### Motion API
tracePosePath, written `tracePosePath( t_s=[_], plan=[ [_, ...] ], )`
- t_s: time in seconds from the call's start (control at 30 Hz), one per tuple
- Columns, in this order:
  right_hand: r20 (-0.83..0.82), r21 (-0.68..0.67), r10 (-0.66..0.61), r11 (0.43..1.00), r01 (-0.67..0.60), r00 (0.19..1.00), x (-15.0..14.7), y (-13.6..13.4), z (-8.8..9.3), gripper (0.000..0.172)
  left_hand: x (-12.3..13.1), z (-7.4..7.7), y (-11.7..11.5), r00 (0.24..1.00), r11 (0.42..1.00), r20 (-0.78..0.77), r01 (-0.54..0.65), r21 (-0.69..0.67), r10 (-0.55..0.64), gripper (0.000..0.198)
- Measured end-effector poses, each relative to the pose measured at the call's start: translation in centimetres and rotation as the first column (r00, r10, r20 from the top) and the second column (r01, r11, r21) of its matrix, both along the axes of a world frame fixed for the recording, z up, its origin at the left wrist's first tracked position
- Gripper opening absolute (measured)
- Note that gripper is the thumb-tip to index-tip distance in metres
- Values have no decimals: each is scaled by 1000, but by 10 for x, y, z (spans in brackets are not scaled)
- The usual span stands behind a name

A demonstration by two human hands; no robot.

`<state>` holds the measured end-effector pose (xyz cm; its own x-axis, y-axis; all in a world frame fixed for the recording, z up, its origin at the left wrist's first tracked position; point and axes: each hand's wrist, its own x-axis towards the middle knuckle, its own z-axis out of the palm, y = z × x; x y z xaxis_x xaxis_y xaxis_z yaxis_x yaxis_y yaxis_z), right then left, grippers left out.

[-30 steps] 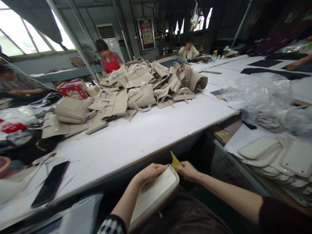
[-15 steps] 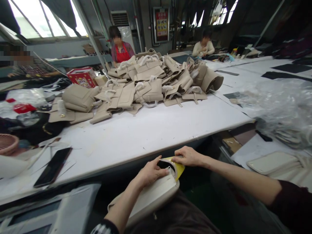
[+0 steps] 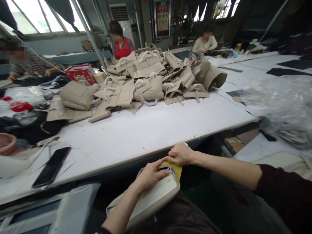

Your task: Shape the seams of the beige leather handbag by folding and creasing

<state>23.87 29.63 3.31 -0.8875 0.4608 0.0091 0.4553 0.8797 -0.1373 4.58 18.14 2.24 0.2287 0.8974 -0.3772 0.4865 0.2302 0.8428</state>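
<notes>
A beige leather bag panel (image 3: 151,198) lies on my lap below the front edge of the white table (image 3: 151,130). My left hand (image 3: 151,174) grips its upper end, fingers curled over the rim. My right hand (image 3: 180,153) is closed on a flat yellow piece (image 3: 176,169) and presses it against the panel's top edge. The two hands almost touch.
A heap of beige bag parts (image 3: 151,78) covers the middle of the table. A black phone (image 3: 51,166) lies near the left front edge, a pink basket (image 3: 6,143) beyond it. Clear plastic bags (image 3: 280,104) sit at right. Other people work at the far side.
The yellow piece was raised upright a second ago; now it lies flat on the panel's edge under my right hand. The view tilted up slightly and both hands moved a little left.
</notes>
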Motion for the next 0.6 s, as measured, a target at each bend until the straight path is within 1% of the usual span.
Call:
tracePosePath(
  t_s=[0.1, 0.2, 0.3, 0.4, 0.6],
  plan=[
    [20, 7, 19, 1000, -19, 1000, -2, 1, 2, 58, 0, 1, 0, 998, 999, 57, 21, 29, -23, 41],
    [36, 5, 37, 999, -37, 999, -3, 1, 3, 59, -1, 0, 0, 997, 998, 72, 37, 45, -40, 29],
    [46, 10, 52, 999, -53, 998, -4, 1, 3, 58, -1, 0, 0, 997, 998, 56, 40, 42, -43, 26],
    [58, 23, 48, 999, -49, 997, -4, -2, 2, 58, 1, 5, 0, 998, 998, 6, 55, 37, -56, 25],
    [193, -6, 32, 1000, -31, 981, -5, -8, 2, 64, 6, 15, 0, 989, 989, -115, 106, 105, -94, 23]
  ],
)
